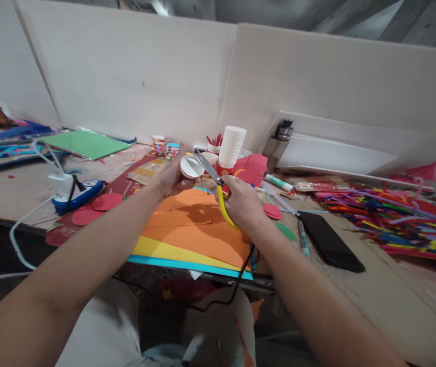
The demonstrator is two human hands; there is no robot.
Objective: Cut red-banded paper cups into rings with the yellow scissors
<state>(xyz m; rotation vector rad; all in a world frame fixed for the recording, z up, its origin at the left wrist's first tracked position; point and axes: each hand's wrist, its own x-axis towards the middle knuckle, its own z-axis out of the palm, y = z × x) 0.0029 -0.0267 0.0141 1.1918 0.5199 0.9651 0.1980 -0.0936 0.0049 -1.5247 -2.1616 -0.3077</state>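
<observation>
Small white paper cup [190, 166], probably light and easily crushed, best held gently round its wall, sits above the table [374, 295] in the left hand [170, 179], grip closed round it. At its 3 o'clock, the right hand [242, 204] has its grip closed on yellow-handled metal scissors [218, 187], blades parted.

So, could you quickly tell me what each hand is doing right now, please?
Left hand: closed around a white paper cup.
Right hand: closed on yellow-handled scissors, blades open by the cup.
</observation>
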